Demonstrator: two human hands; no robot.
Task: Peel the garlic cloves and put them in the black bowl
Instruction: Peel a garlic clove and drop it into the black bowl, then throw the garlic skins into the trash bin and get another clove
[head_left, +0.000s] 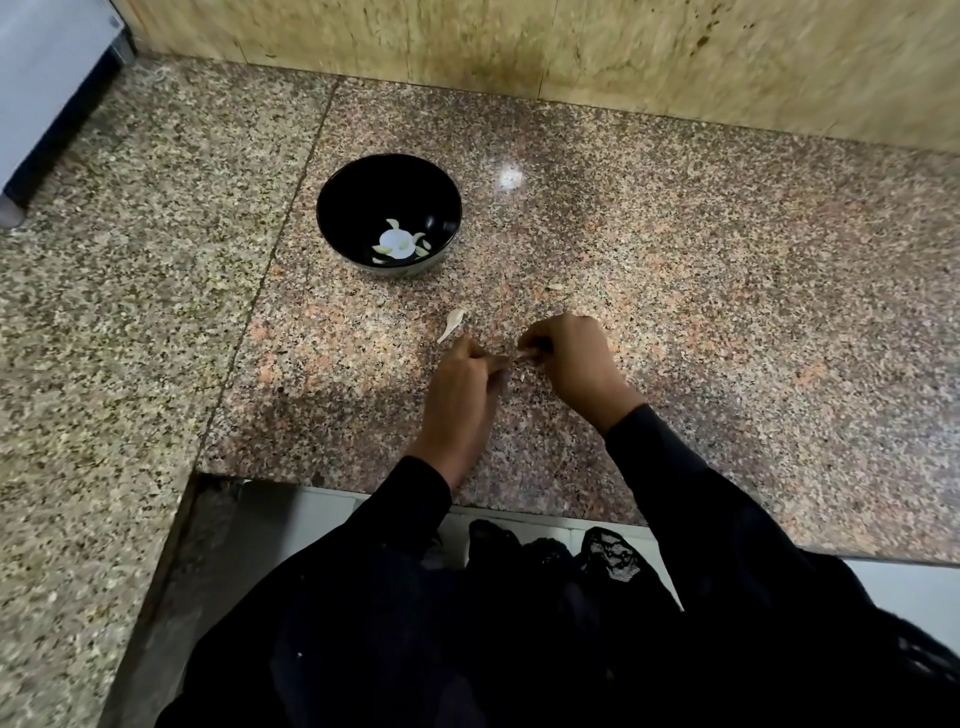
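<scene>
While both hands, left (470, 371) and right (563, 353), pinch one clove (524, 355), slippery skin could flick it off the tabletop (701, 291).

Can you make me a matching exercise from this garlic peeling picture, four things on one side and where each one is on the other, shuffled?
Things:
1. black bowl
2. peeled cloves
3. loose garlic skin
4. grey appliance

Places:
A. on the counter, just beyond the left hand
B. far left corner
C. inside the bowl
D. on the granite counter, beyond both hands

Pairs: 1-D, 2-C, 3-A, 4-B
</scene>
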